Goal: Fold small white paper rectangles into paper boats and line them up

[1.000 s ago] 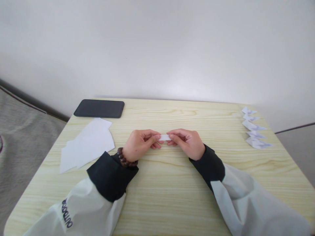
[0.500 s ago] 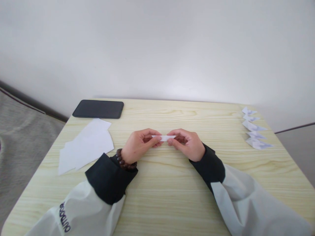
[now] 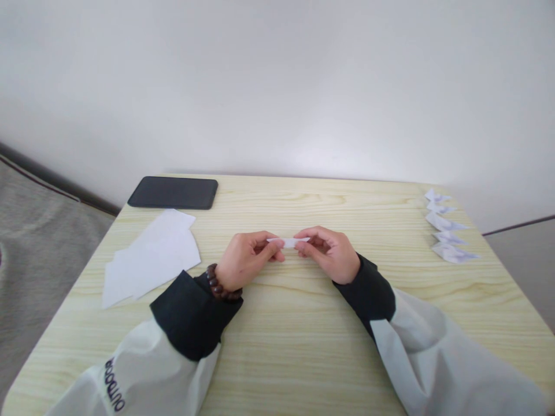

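Observation:
Between my hands, over the middle of the table, is a small folded piece of white paper (image 3: pixel 289 242), narrow and pointed at its ends. My left hand (image 3: pixel 251 257) pinches its left end between thumb and fingers, and a dark beaded bracelet (image 3: pixel 221 286) circles that wrist. At the other end, the thumb and fingers of my right hand (image 3: pixel 332 253) close on the paper in the same way. The fingertips hide part of both ends.
White paper sheets (image 3: pixel 151 254) lie overlapping on the left of the wooden table (image 3: pixel 299 346). Behind them is a black phone (image 3: pixel 173 192). Several folded white paper pieces (image 3: pixel 448 224) stand in a row near the right edge. A white wall (image 3: pixel 277 86) rises behind the table.
The fingers of my left hand have shifted slightly along the paper. Both hands keep their pinch, and the other things stay where they were.

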{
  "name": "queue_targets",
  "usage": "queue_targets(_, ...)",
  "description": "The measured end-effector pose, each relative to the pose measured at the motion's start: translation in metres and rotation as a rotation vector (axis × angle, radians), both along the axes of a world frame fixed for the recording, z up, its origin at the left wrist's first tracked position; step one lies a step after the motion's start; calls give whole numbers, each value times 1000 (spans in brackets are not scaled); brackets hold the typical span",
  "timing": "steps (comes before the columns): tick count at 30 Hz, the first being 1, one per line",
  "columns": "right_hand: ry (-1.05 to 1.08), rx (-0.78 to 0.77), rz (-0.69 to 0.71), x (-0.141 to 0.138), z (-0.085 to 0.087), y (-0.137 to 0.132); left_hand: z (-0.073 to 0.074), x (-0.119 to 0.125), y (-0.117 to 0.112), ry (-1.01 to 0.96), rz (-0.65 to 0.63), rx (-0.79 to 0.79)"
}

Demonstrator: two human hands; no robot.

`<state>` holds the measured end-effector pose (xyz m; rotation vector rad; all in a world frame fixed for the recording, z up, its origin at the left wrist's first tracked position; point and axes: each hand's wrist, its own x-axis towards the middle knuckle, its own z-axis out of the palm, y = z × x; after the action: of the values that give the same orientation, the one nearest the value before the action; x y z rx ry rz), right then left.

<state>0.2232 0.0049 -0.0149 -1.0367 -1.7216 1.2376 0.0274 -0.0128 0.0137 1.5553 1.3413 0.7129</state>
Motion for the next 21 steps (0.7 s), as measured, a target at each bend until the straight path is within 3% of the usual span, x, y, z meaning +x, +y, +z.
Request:
queue_targets(15, 176, -95, 67, -1, 6, -2, 3, -4, -2, 40, -138, 112)
queue_targets(21, 56, -127, 212, 3, 11, -3, 3, -6, -3, 12, -195, 82)
